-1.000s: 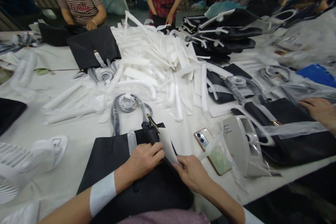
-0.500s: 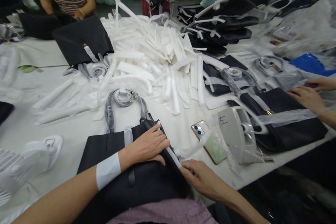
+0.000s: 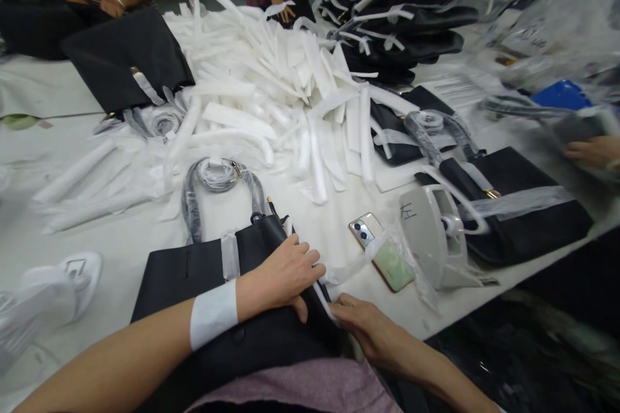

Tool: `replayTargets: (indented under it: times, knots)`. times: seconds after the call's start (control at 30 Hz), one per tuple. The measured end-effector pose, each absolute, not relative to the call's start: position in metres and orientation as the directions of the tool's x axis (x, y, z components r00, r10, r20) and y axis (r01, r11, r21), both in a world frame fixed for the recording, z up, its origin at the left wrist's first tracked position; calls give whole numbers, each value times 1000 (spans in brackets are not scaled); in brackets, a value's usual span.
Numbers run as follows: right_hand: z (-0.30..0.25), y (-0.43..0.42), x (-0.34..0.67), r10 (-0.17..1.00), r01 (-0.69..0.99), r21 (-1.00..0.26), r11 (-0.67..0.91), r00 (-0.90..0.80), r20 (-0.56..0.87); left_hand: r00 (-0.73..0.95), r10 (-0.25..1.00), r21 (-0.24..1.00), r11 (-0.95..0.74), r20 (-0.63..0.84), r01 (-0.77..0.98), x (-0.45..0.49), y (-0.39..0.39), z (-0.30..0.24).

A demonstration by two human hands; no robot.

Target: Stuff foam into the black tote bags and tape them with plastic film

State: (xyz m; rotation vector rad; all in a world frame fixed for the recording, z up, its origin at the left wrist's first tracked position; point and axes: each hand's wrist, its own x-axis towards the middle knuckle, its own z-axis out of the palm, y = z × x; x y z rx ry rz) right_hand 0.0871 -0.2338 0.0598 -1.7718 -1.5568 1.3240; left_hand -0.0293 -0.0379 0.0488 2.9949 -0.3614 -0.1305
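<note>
A black handbag (image 3: 194, 277) lies in front of me, its wrapped handle and coiled strap (image 3: 216, 174) pointing away. My left hand (image 3: 285, 274), with a white band on the wrist, reaches across the bag. Its fingers curl over the right side edge, with the thumb on the front panel. Down that side runs a narrow white strip (image 3: 322, 300), partly tucked into the fold. At the strip's near end my right hand (image 3: 361, 326) is closed in a pinch; its fingertips are partly hidden.
A phone (image 3: 382, 251) and a grey tape dispenser (image 3: 431, 232) sit right of the bag. Another black handbag (image 3: 527, 187) lies beyond them, near a co-worker's hand (image 3: 593, 151). White padding strips (image 3: 271, 77) are heaped mid-table. A white fan-like object (image 3: 62, 297) stands left.
My left hand has slid down the bag's side toward my right hand, which keeps its pinch. The co-worker's hands at right have left the other handbag. The far co-worker's black bag is lower.
</note>
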Motion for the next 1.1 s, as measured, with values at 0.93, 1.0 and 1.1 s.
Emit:
replayTargets:
  times: [0.93, 1.0, 1.1]
  knots:
    - [20, -224, 42, 834, 189, -853, -486, 393, -388, 986, -151, 139, -977, 74, -160, -47, -42, 39]
    - [6, -226, 42, 854, 341, -815, -469, 411, -319, 977, -208, 188, -958, 56, -214, -35, -36, 32]
    - [-8, -232, 49, 921, 707, -604, -368, 369, -129, 964, -264, 227, -937, 39, -266, -23, -28, 23]
